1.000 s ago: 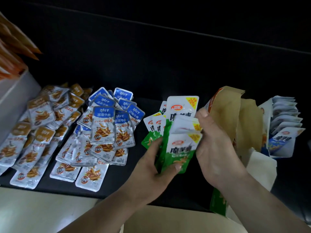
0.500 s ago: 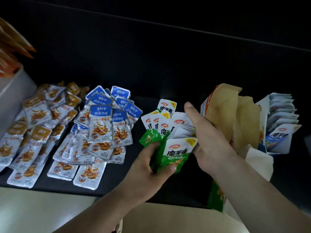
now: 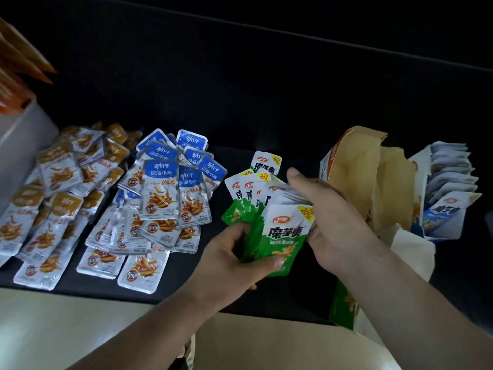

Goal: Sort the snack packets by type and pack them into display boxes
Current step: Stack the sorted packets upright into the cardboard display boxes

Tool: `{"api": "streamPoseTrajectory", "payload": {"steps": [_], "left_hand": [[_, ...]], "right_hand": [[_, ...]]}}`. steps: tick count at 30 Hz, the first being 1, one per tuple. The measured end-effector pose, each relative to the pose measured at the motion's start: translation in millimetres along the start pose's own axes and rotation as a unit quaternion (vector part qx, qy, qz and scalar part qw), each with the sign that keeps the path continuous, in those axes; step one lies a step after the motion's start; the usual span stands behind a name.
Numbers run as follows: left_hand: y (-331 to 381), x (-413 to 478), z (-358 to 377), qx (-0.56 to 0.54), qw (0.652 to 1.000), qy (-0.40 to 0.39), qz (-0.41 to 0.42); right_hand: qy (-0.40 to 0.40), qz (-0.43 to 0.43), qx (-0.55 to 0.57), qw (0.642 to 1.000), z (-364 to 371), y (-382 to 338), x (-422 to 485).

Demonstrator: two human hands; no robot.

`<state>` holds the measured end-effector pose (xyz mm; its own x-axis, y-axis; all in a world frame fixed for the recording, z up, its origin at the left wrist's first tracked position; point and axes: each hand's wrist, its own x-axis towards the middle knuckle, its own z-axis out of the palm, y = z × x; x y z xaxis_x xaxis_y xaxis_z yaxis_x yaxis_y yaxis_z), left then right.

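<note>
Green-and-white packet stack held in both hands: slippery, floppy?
Probably slippery: the glossy green-and-white foil snack packets sit fanned unevenly between the left hand and right hand. Likely light and floppy: thin flat pouches, pinched at their edges. A one-sided grip might let them slide apart.

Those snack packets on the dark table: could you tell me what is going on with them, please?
A person holds a stack of green packets, the left hand gripping its lower end, the right hand its top. To the left lie separate piles of blue packets and brown packets. On the right stands an open cardboard box beside a second box full of packets.
</note>
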<state>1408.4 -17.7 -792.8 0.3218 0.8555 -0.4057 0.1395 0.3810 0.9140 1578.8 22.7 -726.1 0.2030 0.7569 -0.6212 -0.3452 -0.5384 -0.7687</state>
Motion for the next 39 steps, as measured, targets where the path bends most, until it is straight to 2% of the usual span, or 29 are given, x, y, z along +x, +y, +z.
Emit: {"api": "streamPoseTrajectory", "payload": {"steps": [6, 9, 16, 22, 26, 29, 31, 33, 36, 39], "left_hand": [[1.5, -1.3, -2.5, -0.036, 0.999, -0.012, 0.009], [-2.0, -2.5, -1.7, -0.035, 0.999, -0.019, 0.002], [1.8, -6.4, 1.3, -0.002, 0.998, -0.069, 0.006], [8.6, -9.7, 3.6, 0.079, 0.993, -0.068, 0.058], [24.5, -13.0, 10.1, 0.085, 0.993, -0.052, 0.063], [40.3, -20.7, 16.0, 0.085, 0.993, -0.062, 0.056], [57.7, -29.5, 25.3, 0.082, 0.991, -0.077, 0.072], [73.9, -38.1, 39.9, 0.071, 0.988, -0.082, 0.106], [93.2, -48.7, 67.9, 0.063, 0.981, -0.123, 0.139], [113.8, -50.5, 88.9, 0.140, 0.967, -0.176, 0.119]], "right_hand": [[-0.013, 0.023, -0.031, 0.999, -3.4, -2.4, 1.4], [-0.002, 0.028, -0.004, 1.000, -3.7, 1.7, 4.5], [0.019, 0.026, 0.002, 0.999, -4.0, 7.0, 7.2], [0.037, 0.096, 0.065, 0.993, 1.0, 12.2, 6.6], [-0.010, 0.049, 0.127, 0.991, -5.1, -1.4, -16.4], [-0.063, -0.008, 0.049, 0.997, -10.8, -6.3, -46.3], [-0.051, -0.048, -0.039, 0.997, -18.7, -3.5, -66.2], [-0.030, -0.068, -0.066, 0.995, -27.2, -3.5, -83.1], [0.000, -0.072, -0.009, 0.997, -41.2, -17.6, -106.0], [0.020, -0.074, 0.048, 0.996, -67.5, -29.3, -118.6]]}}
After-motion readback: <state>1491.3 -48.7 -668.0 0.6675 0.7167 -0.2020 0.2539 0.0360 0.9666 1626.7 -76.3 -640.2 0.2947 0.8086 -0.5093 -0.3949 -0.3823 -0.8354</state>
